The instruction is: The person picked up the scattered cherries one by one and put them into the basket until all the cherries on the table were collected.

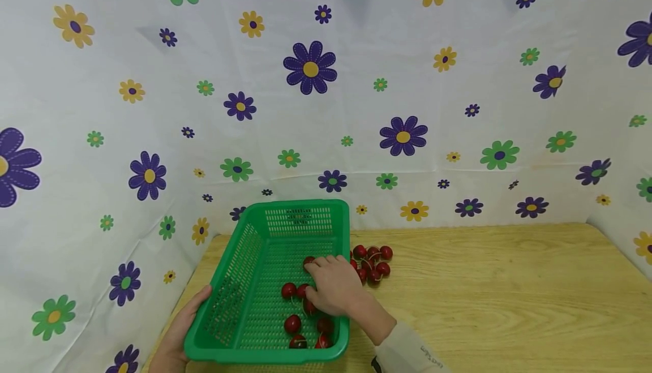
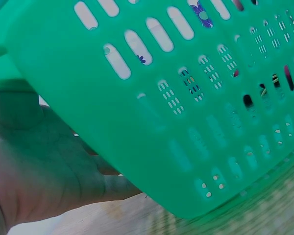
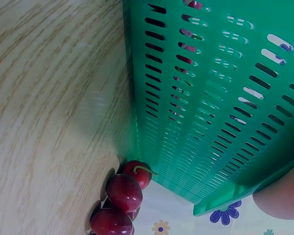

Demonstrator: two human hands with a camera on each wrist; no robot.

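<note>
A green plastic basket (image 1: 216, 285) with slotted walls stands on the table, several dark red cherries (image 1: 292, 324) along its right side. My left hand (image 1: 182, 328) is at its outer left wall; in the left wrist view that hand (image 2: 63, 166) has its fingers stretched along the outside, tips hidden behind the corner. Reaching over the right rim, my right hand (image 1: 336, 285) is palm down inside, its fingertips beside one cherry (image 1: 308, 264) and its thumb near another. What lies under the palm is hidden; I cannot tell whether it holds a cherry.
More cherries (image 1: 374, 265) are grouped on the wooden table (image 1: 489, 294) just outside the basket's right wall, some with green stems. A white flower-printed cloth (image 1: 356, 107) hangs behind the table and along both sides.
</note>
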